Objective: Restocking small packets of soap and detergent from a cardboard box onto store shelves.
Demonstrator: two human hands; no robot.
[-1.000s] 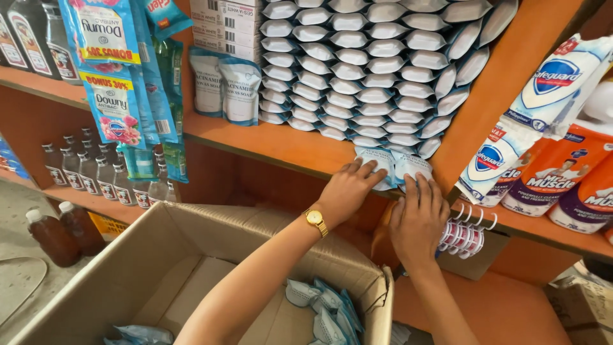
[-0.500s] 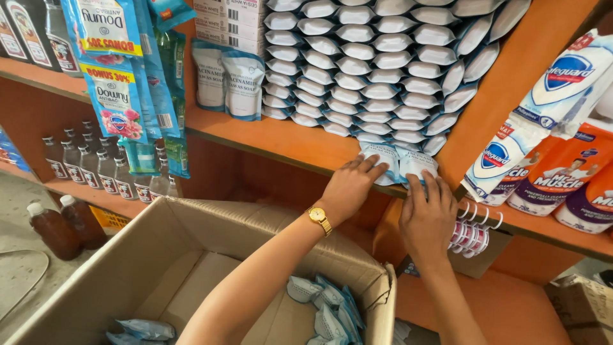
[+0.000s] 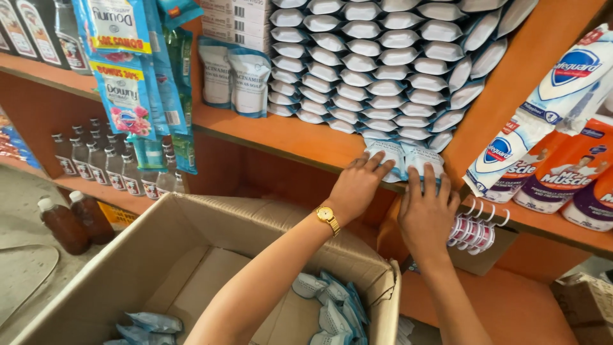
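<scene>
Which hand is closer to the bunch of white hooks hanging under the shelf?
Right. The right hand lies just left of the white hooks, almost touching; the left hand is farther left, beyond the right one.

Glossy plastic pouches [image 3: 389, 156], matt cardboard box [image 3: 191, 255]

Counts on the shelves and in the box

Two hands are seen: the left hand [image 3: 357, 188] and right hand [image 3: 426, 214], one pouch [image 3: 385, 155] under each. Two brown bottles [image 3: 62, 225] are counted at 9 o'clock, two grey-blue bags [image 3: 249, 80] at 11 o'clock, one cardboard box [image 3: 211, 255], one wristwatch [image 3: 328, 218].
</scene>
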